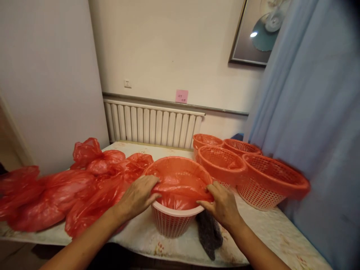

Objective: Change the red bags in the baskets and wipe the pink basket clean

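Observation:
A pinkish-white plastic basket (174, 225) with a perforated wall stands upright near the front of the table. A red plastic bag (180, 178) lines it and covers the far part of its rim, while the near rim is bare. My left hand (140, 193) grips the bag's edge at the left side of the rim. On the right side, my right hand (222, 202) pinches the same edge between thumb and fingers. The near edge of the bag stretches across the basket's mouth between both hands. Beside the basket, below my right hand, lies a dark crumpled cloth-like thing (208, 234).
Several baskets (261, 191) lined with red bags stand at the right, by a blue curtain (317, 123). Filled or bunched red plastic bags (56, 195) lie at the left. Behind the table (270, 228) are a radiator (157, 122) and a wall with a pink note (182, 96).

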The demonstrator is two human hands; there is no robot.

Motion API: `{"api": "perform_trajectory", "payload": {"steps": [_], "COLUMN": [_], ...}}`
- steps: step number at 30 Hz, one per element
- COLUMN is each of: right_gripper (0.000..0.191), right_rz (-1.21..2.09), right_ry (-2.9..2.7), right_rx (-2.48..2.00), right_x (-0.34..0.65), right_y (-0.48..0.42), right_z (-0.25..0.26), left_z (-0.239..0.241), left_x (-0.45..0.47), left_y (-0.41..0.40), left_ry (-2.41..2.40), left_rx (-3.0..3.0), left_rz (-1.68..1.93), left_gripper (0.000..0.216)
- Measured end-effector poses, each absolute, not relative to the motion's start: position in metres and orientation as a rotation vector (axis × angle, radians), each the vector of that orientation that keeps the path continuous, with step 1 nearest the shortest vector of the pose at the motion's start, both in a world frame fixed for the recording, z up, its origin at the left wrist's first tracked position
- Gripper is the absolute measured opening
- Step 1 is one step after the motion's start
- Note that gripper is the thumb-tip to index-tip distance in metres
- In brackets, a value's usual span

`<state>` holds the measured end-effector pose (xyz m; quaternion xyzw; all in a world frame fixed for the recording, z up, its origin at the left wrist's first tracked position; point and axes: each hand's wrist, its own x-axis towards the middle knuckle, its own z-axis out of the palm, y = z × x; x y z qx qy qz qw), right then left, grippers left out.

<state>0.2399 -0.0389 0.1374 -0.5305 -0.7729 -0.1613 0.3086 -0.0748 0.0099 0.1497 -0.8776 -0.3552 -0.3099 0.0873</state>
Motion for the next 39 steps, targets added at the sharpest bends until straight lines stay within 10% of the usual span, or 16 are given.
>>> {"api": "perform_trajectory", "payload": {"steps": [25, 39], "right_gripper": [0.028, 0.026], "right_rz": [-0.464, -0.334], "right_ry": [-1.990, -2.117], "right_rx": [-1.020, -1.241], "right_x": [0.233, 0.214], "right_y": [-0.061, -0.064], "right_z": [0.047, 0.088], "left_z": [0.062, -0.030], "left_x": [-0.075, -0.061], "left_y": [-0.035, -0.045], "left_ry": [-0.826, -1.466], "left_rx": [-2.218, -2.073], "left_rz": [-1.195, -1.564], "left_gripper": [0.013, 0.027]}}
